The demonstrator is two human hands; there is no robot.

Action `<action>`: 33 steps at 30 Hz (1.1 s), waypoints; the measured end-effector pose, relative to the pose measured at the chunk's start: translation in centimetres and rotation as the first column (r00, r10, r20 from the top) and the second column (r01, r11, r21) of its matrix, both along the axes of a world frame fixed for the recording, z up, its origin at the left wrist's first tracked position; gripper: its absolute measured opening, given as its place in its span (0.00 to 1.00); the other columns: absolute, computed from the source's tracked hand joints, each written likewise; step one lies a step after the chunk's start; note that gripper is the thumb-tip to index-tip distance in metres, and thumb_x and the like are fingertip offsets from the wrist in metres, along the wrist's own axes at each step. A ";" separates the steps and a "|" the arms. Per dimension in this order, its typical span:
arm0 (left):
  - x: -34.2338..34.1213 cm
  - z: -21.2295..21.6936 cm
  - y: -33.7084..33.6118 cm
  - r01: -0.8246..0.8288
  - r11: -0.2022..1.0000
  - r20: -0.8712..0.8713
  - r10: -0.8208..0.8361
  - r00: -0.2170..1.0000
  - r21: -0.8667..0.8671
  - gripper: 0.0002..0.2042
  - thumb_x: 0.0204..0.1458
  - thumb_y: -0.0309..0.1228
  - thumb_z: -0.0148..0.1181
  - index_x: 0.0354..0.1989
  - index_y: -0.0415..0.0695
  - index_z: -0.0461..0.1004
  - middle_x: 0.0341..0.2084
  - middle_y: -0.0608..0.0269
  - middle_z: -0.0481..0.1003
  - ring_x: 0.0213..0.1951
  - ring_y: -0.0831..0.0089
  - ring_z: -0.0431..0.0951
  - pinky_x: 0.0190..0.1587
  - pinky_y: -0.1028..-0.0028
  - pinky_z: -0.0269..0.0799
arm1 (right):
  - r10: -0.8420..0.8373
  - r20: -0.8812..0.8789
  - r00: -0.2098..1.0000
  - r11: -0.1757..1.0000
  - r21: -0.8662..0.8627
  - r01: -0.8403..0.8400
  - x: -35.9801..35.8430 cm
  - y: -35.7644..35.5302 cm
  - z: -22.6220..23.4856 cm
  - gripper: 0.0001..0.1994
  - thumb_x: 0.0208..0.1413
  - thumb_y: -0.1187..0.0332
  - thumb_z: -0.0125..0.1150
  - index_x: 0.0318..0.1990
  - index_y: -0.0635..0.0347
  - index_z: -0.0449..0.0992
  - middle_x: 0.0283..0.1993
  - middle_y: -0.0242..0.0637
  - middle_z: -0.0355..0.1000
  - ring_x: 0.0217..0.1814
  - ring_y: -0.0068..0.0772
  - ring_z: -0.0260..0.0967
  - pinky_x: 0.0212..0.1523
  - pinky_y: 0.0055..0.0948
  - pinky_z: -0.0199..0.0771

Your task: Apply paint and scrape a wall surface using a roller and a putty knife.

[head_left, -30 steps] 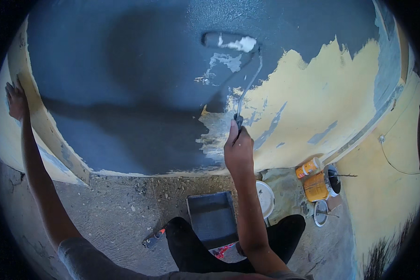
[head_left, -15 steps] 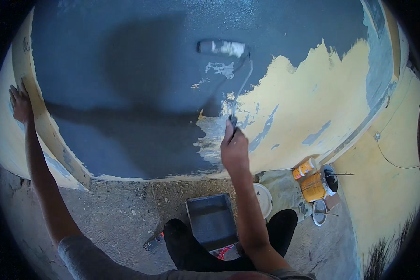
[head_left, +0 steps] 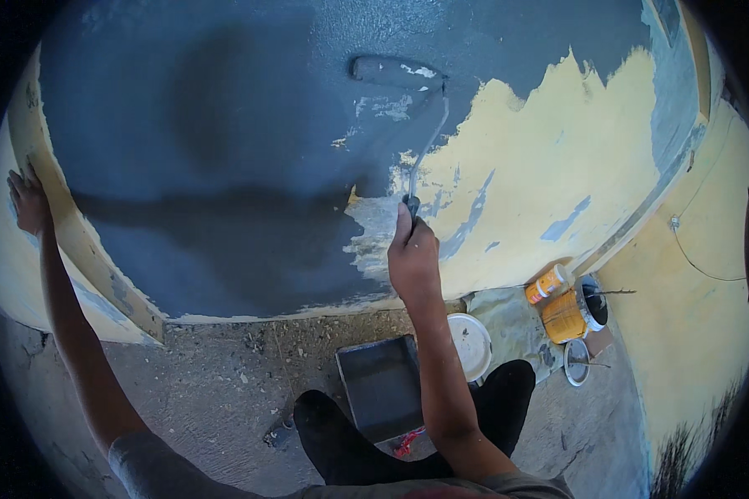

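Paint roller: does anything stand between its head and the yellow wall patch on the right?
No visible obstacle: only grey wall lies between the roller head and the yellow patch; right hand holds the handle.

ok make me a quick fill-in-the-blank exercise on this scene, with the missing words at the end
1. The person's ____ hand grips the black handle of the dark cylindrical paint roller.
2. The other hand is at the raised pale border along the ____ edge of the dark blue-grey painted area.
3. The flat round lid lying just right of the square dark tray is mostly ____ in colour.

Missing words: right; left; white
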State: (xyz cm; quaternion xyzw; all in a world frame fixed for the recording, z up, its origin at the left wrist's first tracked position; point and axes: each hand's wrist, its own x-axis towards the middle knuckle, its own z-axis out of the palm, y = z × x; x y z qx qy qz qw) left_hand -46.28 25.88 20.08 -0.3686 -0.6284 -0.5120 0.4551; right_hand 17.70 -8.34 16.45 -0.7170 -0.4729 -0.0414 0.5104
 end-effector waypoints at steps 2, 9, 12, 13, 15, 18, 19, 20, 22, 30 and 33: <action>0.9 0.2 -0.4 -0.024 1.000 0.005 0.024 1.000 0.014 0.27 0.61 0.54 0.36 0.66 0.56 0.56 0.63 0.58 0.61 0.62 0.59 0.63 0.58 0.60 0.66 | -0.057 -0.037 0.998 0.991 -0.121 0.052 -0.5 -0.8 -1.1 0.25 0.66 0.56 0.42 0.28 0.73 0.70 0.25 0.65 0.69 0.32 0.69 0.68 0.30 0.55 0.64; 1.3 0.5 -1.2 -0.069 0.998 0.004 0.070 0.998 -0.007 0.28 0.60 0.55 0.35 0.66 0.56 0.55 0.63 0.59 0.61 0.61 0.58 0.64 0.57 0.57 0.67 | 0.002 -0.234 0.972 0.979 -0.199 -0.050 -3.2 -3.1 -6.1 0.25 0.66 0.56 0.42 0.31 0.75 0.71 0.23 0.60 0.70 0.28 0.67 0.69 0.28 0.52 0.65; 0.2 0.3 -0.7 -0.117 0.993 -0.096 0.113 0.989 -0.033 0.30 0.59 0.58 0.34 0.66 0.55 0.55 0.63 0.59 0.60 0.61 0.57 0.64 0.57 0.56 0.66 | 0.070 -0.111 0.991 0.997 -0.020 -0.072 -1.0 -1.2 -2.6 0.25 0.66 0.55 0.42 0.31 0.74 0.71 0.23 0.60 0.70 0.29 0.66 0.69 0.29 0.51 0.65; 0.0 0.2 -0.5 -0.154 0.987 -0.156 0.145 0.977 -0.049 0.31 0.59 0.58 0.34 0.66 0.54 0.55 0.63 0.59 0.60 0.61 0.56 0.64 0.57 0.56 0.65 | 0.043 -0.130 0.991 0.997 -0.063 -0.052 -0.2 -0.9 -1.5 0.25 0.66 0.55 0.42 0.31 0.74 0.71 0.23 0.60 0.70 0.29 0.66 0.69 0.29 0.51 0.65; -0.2 0.0 -0.2 -0.127 0.989 -0.152 0.114 0.982 -0.078 0.33 0.59 0.60 0.33 0.66 0.53 0.55 0.64 0.59 0.60 0.61 0.56 0.64 0.58 0.55 0.65 | 0.032 -0.088 0.996 0.999 -0.010 -0.033 0.8 -0.6 -0.4 0.25 0.66 0.55 0.43 0.30 0.74 0.71 0.23 0.61 0.70 0.29 0.66 0.69 0.29 0.51 0.65; 0.2 0.0 -0.3 0.013 0.994 0.129 0.001 0.992 -0.109 0.32 0.59 0.60 0.33 0.66 0.53 0.55 0.64 0.59 0.60 0.61 0.55 0.64 0.58 0.55 0.64 | 0.027 -0.077 0.997 0.991 -0.129 -0.037 0.7 -1.7 -3.1 0.24 0.65 0.57 0.44 0.29 0.74 0.70 0.23 0.61 0.69 0.29 0.66 0.69 0.29 0.50 0.65; 0.5 0.1 -0.4 -0.030 0.986 0.160 0.056 0.985 -0.162 0.33 0.59 0.60 0.33 0.66 0.53 0.55 0.63 0.59 0.60 0.61 0.55 0.64 0.58 0.54 0.64 | 0.034 -0.172 0.984 0.988 -0.143 -0.060 0.1 -2.5 -5.3 0.23 0.65 0.57 0.43 0.30 0.73 0.70 0.24 0.61 0.70 0.30 0.67 0.69 0.29 0.51 0.66; 0.7 0.2 -0.6 -0.028 0.987 0.157 0.053 0.986 -0.161 0.33 0.59 0.60 0.33 0.66 0.53 0.55 0.63 0.59 0.60 0.61 0.55 0.64 0.58 0.54 0.64 | -0.027 -0.159 0.987 0.988 -0.156 0.002 -0.5 -3.3 -7.8 0.22 0.65 0.57 0.44 0.30 0.72 0.71 0.22 0.59 0.69 0.28 0.64 0.68 0.27 0.50 0.63; 1.2 0.5 -0.9 0.030 0.994 0.155 -0.012 0.988 -0.110 0.33 0.58 0.61 0.33 0.66 0.52 0.56 0.63 0.59 0.61 0.61 0.55 0.64 0.57 0.54 0.64 | -0.038 -0.172 0.984 0.982 -0.190 0.005 -1.4 -4.8 -12.6 0.22 0.64 0.56 0.46 0.30 0.70 0.72 0.21 0.56 0.69 0.25 0.61 0.68 0.26 0.47 0.62; 1.7 0.8 -1.8 0.003 0.994 0.194 0.018 0.981 -0.108 0.34 0.57 0.61 0.35 0.65 0.51 0.58 0.62 0.59 0.63 0.59 0.54 0.67 0.55 0.53 0.66 | -0.054 -0.372 0.927 0.947 -0.314 -0.071 -1.1 -11.6 -22.5 0.24 0.62 0.52 0.51 0.24 0.66 0.70 0.16 0.45 0.66 0.17 0.40 0.67 0.21 0.37 0.63; 1.8 1.3 -1.9 -0.032 0.996 0.158 0.046 0.986 -0.089 0.31 0.58 0.58 0.37 0.64 0.51 0.59 0.60 0.58 0.65 0.55 0.53 0.71 0.51 0.52 0.68 | -0.208 -0.560 0.802 0.910 -0.412 -0.052 0.6 -15.5 -24.9 0.20 0.60 0.56 0.55 0.27 0.66 0.73 0.19 0.41 0.67 0.20 0.31 0.64 0.24 0.36 0.63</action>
